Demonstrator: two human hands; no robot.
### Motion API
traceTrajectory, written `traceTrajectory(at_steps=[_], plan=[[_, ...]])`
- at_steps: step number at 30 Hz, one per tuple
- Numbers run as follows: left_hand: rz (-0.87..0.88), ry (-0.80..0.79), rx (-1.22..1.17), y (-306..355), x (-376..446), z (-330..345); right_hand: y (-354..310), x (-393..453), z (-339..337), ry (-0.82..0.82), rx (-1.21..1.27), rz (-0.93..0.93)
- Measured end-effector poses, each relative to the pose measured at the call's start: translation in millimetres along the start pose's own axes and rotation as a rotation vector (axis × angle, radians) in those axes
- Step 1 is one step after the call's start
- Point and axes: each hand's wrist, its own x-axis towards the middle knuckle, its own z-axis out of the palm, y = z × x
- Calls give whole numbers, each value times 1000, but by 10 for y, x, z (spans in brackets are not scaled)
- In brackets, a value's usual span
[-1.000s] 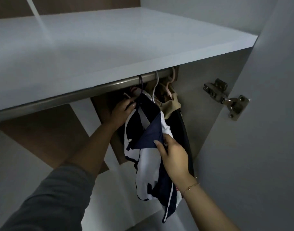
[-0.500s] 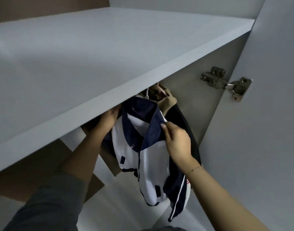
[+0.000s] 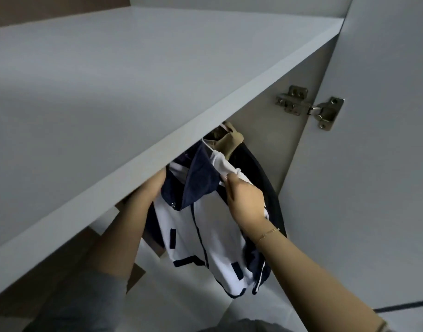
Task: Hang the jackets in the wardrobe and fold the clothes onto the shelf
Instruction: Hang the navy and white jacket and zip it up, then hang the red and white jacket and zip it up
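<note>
Since a second ago the rail has slipped behind the shelf (image 3: 157,92) edge. Right hand (image 3: 245,202) pinches the jacket (image 3: 205,224) shoulder; left hand (image 3: 155,185) reaches beneath, grip hidden. Soft, light cloth hangs far right; hold the collar.

Under the shelf's (image 3: 157,97) front edge, a jacket (image 3: 205,226) hangs. Right hand (image 3: 245,200) pinches its collar; left hand (image 3: 155,185) reaches beneath the shelf beside it. Hinge (image 3: 308,106) at right.
</note>
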Motion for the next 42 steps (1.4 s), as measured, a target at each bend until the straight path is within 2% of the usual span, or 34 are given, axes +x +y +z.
traceTrajectory(at_steps=[1, 2, 3, 8, 11, 14, 17, 22, 24, 27, 32, 36, 42], plan=[[9, 58, 2, 4, -4, 62, 36, -59, 29, -1, 25, 4], [93, 103, 2, -34, 9, 86, 61, -112, 53, 12, 74, 2], [142, 98, 6, -65, 11, 114, 77, -154, 73, 33, 122, 1], [107, 64, -15, -167, -119, 136, 189, -377, 123, 68, 369, 34], [59, 65, -93, -219, -268, 187, 249, -583, 34, 86, 604, 151], [160, 113, -152, -219, -566, 294, 274, -753, -83, 109, 772, 280], [224, 66, -217, -160, -873, 466, 310, -919, -244, 112, 938, 375], [220, -56, -253, 76, -1476, 817, 558, -1341, -627, 41, 1076, 391], [178, -199, -257, 218, -1674, 945, 740, -1562, -806, 48, 1111, 401], [107, -542, -239, 450, -1960, 1243, 1090, -1966, -1094, 115, 1144, 437], [85, -731, -255, 778, -2801, 2120, 1788, -2890, -1629, 288, 1178, 537], [96, -1017, -181, 941, -3697, 2997, 2391, -3792, -2104, 465, 1188, 651], [130, -1361, -84, 1169, -4984, 4129, 3111, -5165, -2712, 720, 1042, 803]])
